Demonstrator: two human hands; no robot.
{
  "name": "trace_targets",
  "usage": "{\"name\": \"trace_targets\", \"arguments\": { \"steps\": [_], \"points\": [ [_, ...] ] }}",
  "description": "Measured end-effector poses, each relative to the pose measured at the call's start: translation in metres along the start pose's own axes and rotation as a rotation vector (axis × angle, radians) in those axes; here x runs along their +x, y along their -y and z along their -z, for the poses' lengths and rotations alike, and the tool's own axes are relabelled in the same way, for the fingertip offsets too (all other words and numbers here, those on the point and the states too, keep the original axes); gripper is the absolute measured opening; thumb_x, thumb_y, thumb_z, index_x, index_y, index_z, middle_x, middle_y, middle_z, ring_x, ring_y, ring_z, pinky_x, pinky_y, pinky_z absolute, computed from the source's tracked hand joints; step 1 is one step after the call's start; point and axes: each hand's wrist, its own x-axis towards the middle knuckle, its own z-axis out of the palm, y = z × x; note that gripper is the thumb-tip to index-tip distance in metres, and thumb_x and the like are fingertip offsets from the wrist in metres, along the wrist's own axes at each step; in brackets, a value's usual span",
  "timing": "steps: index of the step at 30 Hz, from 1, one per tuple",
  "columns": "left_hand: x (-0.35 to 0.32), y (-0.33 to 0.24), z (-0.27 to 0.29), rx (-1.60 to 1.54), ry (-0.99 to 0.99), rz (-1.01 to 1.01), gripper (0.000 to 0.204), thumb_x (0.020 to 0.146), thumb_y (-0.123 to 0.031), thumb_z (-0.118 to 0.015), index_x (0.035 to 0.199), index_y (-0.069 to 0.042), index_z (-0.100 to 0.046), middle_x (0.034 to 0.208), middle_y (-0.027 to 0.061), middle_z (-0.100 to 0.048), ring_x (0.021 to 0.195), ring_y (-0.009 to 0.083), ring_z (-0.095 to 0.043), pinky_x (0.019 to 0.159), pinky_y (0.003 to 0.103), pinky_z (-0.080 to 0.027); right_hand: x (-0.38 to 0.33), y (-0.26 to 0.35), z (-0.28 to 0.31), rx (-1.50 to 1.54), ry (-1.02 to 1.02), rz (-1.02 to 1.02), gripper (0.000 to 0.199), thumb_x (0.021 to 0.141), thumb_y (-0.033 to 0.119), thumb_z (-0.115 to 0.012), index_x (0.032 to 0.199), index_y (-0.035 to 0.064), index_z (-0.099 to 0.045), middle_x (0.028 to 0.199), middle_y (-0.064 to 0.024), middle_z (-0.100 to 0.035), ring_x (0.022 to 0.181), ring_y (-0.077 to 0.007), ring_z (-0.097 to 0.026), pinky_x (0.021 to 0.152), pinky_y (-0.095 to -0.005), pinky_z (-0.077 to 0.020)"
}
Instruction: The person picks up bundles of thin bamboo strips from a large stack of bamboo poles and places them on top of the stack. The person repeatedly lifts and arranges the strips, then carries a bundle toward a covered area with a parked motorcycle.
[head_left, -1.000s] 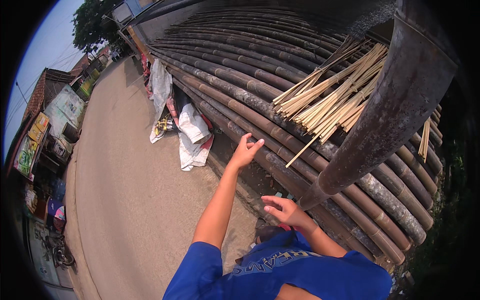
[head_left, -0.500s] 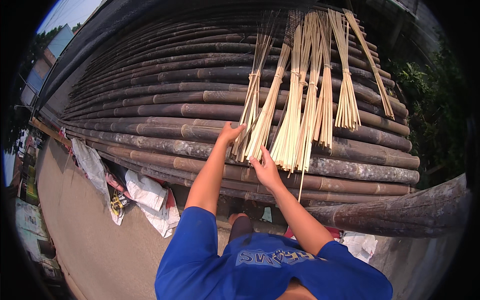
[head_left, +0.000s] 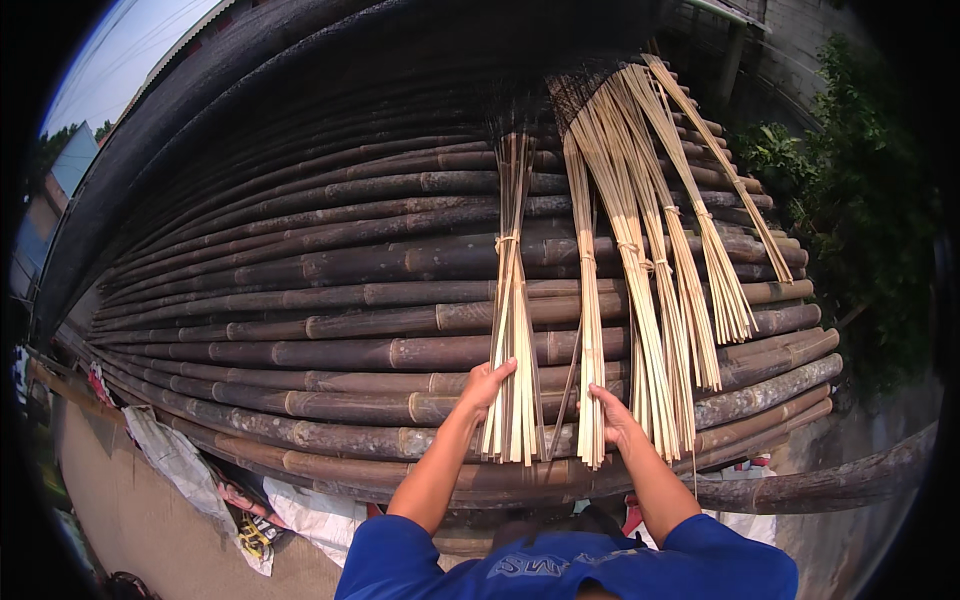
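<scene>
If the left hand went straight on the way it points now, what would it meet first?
The leftmost stick bundle; the left hand seems to be right against its edge, though this single view leaves depth unclear.

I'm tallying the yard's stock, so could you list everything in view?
Strip bundles: at least six, pale tan, lying across the poles
Bamboo poles: many, dark brown and grey, filling the middle
Separate pole: one, grey-brown, lower right
Overhead cover: one, black, top
Sheets or sacks: at least two, white, lower left
Plants: uncountable, green, right
Road: one, greyish tan, lower left
Sky: one patch, pale blue, upper left
Shirt: one, blue, bottom
Left grip: one, bare, at the leftmost bundle
Right grip: one, bare, at the second bundle
</scene>
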Motion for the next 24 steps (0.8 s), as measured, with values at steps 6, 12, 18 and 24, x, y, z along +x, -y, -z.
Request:
{"name": "trace_targets", "arguments": {
  "steps": [6,12,18,24],
  "points": [
    [-0.081,-0.075,0.093,0.099,-0.075,-0.107,0.032,0.102,-0.032,-0.069,0.102,0.001,-0.071,0.089,0.0112,-0.076,0.070,0.0159,-0.072,0.064,0.032,-0.061,-0.054,0.042,-0.153,-0.315,0.060,0.183,0.029,0.094,0.033,-0.075,0.093,0.0100,-0.058,0.069,0.0020,-0.055,0.050,-0.0074,-0.051,0.043,-0.0301,-0.0458],
    [-0.059,0.089,0.085,0.067,-0.163,0.045,0.038,0.098,-0.032,-0.074,0.118,-0.001,-0.063,0.094,0.0106,-0.071,0.070,0.0179,-0.068,0.061,0.036,-0.060,-0.069,-0.045,-0.060,-0.721,-0.095,0.214,0.053,0.087,0.022,-0.078,0.130,-0.0053,-0.063,0.118,-0.0170,-0.071,0.104,-0.0207,-0.068,0.091,-0.0344,-0.0541],
    [-0.024,0.011,0.123,0.201,-0.009,-0.127,0.051,0.099,-0.032,-0.073,0.131,0.006,-0.061,0.117,0.0144,-0.073,0.101,0.0188,-0.068,0.089,0.034,-0.055,-0.042,-0.016,-0.127,-0.646,0.071,0.264,0.046,0.090,0.027,-0.077,0.122,-0.0044,-0.065,0.107,-0.0077,-0.068,0.097,-0.0154,-0.060,0.087,-0.0338,-0.0503],
    [-0.010,0.043,0.164,0.593,-0.069,0.042,0.056,0.099,-0.043,-0.071,0.126,0.006,-0.065,0.120,0.0181,-0.072,0.106,0.0219,-0.067,0.092,0.039,-0.052,0.025,-0.022,-0.144,-0.969,0.202,0.303,0.069,0.095,0.050,-0.073,0.135,-0.0035,-0.059,0.119,-0.0208,-0.068,0.109,-0.0295,-0.066,0.098,-0.0404,-0.0512]
  ]
}}
